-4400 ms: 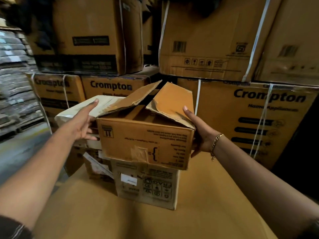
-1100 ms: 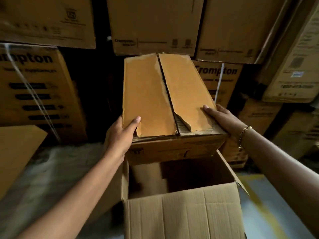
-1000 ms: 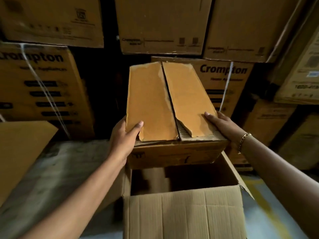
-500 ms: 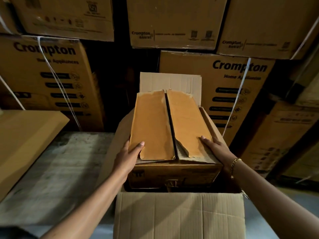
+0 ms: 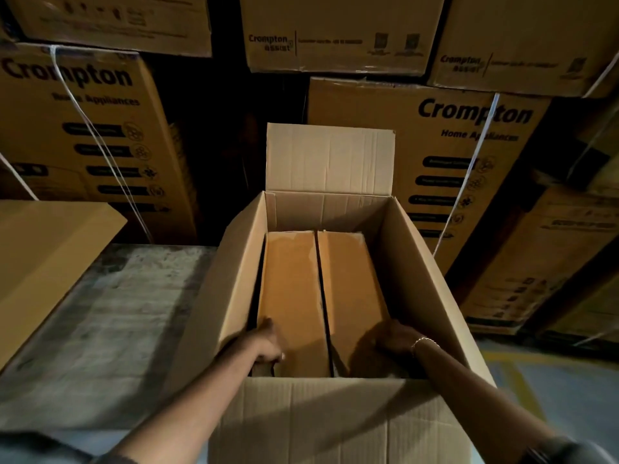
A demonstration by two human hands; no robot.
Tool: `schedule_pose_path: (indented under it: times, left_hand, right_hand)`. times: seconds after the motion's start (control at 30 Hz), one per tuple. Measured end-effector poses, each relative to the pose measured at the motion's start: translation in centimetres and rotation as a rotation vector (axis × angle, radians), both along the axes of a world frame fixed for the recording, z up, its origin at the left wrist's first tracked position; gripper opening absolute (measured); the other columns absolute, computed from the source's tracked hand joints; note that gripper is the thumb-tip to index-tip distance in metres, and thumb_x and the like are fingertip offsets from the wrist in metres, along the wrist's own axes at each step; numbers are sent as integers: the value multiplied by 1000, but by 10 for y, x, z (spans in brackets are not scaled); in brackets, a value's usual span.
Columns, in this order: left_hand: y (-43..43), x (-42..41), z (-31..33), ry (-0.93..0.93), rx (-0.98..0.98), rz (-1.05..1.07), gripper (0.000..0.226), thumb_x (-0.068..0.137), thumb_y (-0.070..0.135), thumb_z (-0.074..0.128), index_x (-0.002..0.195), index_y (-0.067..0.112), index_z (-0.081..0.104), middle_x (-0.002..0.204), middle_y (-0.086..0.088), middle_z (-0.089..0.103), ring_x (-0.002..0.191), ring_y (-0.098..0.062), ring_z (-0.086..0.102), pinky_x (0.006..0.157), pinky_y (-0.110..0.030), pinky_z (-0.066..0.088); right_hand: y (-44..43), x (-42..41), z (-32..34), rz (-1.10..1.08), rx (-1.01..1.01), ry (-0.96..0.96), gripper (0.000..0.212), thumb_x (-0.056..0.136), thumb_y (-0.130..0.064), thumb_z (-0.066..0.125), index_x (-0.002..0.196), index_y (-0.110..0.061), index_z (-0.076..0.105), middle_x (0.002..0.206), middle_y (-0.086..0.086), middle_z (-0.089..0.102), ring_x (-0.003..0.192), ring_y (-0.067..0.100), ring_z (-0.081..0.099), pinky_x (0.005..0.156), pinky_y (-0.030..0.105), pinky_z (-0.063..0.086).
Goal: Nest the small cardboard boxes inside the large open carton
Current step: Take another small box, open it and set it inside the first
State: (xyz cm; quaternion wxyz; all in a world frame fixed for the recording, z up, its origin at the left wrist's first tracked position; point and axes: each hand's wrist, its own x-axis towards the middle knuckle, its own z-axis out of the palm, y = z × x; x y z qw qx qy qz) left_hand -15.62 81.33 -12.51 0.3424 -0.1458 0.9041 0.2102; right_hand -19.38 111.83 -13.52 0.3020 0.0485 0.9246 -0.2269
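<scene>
A small cardboard box (image 5: 318, 289) with two orange-brown top flaps lies deep inside the large open carton (image 5: 425, 276), whose far flap stands upright. Both my arms reach down into the carton. My left hand (image 5: 268, 343) grips the box's near left edge. My right hand (image 5: 392, 336), with a bracelet at the wrist, holds its near right edge. The carton's near wall hides the box's front face.
Stacked Crompton cartons (image 5: 469, 155) with white straps wall the back and right. More of them stand at the left (image 5: 77, 128). A flat cardboard sheet (image 5: 40, 256) lies at the left over a worn grey floor (image 5: 110, 323).
I carried the small box from a stack over to the open carton and lowered it; half a second ago it sat at the rim, now it is down inside.
</scene>
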Motion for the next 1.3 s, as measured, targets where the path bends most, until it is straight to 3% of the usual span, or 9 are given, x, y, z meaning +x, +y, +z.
schedule_pose_path:
  times: [0.07,0.17,0.3,0.53,0.73,0.9,1.07,1.17,1.3]
  left_hand:
    - [4,-2,2,-46,-42,-58,79,102,34,55,158,2,9,158,-18,36,141,-31,42,107,-31,37]
    - [5,-7,3,-41,-115,-137,94,100,42,57,160,8,-7,158,-22,33,139,-34,44,103,-32,41]
    - [-3,-11,0,8,-143,-144,101,94,43,67,161,19,-5,157,-18,38,135,-31,49,98,-30,45]
    - [3,-11,-7,171,-255,-346,71,98,25,49,160,19,15,166,-20,-11,152,-42,5,120,-48,22]
    - [32,-58,2,236,-59,-319,91,95,63,49,161,23,2,167,-9,-17,154,-36,-8,123,-54,13]
    - [60,-77,-31,239,-124,-229,103,87,70,51,161,24,-5,165,-17,-22,150,-47,-18,117,-71,7]
    - [64,-71,-30,204,-189,-280,100,95,58,51,159,21,-15,163,-18,-26,147,-51,-20,112,-78,1]
    - [54,-76,-9,220,-60,-204,100,94,58,55,160,25,-13,167,-12,-20,152,-45,-11,119,-66,10]
    - [23,-63,37,410,23,-69,83,95,47,56,160,37,5,161,-6,31,130,-32,53,100,-47,51]
  right_hand:
    - [-2,-4,-6,61,81,-53,97,66,-77,60,136,-10,55,135,6,61,119,22,59,102,34,47]
    - [-17,5,25,82,150,-28,61,93,-46,64,141,-9,51,141,8,56,130,27,53,102,29,42]
    - [-25,-6,26,76,279,6,80,86,-52,69,150,-16,38,145,9,49,130,29,52,103,38,47]
    - [-93,-38,26,214,177,232,87,83,-60,63,154,-30,24,165,3,17,148,34,26,113,53,37]
    - [-124,-59,23,208,257,376,94,87,-65,55,159,-29,7,168,4,0,152,39,12,111,59,37]
    - [-119,-60,-4,99,336,279,99,86,-68,52,159,-25,0,168,9,-1,147,47,18,102,58,45]
    - [-112,-50,-27,174,408,232,81,95,-54,36,159,-16,3,158,21,25,137,47,36,106,56,40]
    - [-106,-55,1,219,330,301,80,94,-53,46,159,-22,12,155,14,37,132,38,49,100,46,46]
    - [-94,-42,25,592,273,324,65,96,-53,41,156,-33,26,167,2,12,147,33,26,108,53,40]
